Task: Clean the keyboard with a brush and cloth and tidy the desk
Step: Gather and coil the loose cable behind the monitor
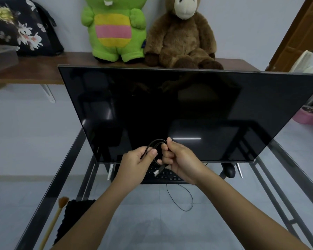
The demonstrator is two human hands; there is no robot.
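Observation:
Both my hands hold a black cable [156,142] folded into loops in front of the monitor. My left hand [136,163] grips one side of the loops, my right hand [177,159] pinches the other side. The cable's USB plug [157,172] hangs between them. Beneath my hands lies a black keyboard [168,175], mostly hidden by them. A thin strand of cable [181,199] trails from it across the glass. At the desk's near left lie a wooden-handled brush [55,217] and a black cloth [72,215].
A large dark monitor [188,109] stands close behind my hands. A black mouse [229,171] sits under its right edge. The glass desk has a black metal frame [61,174]. A shelf [34,71] behind holds a green plush, a brown plush and a floral bag.

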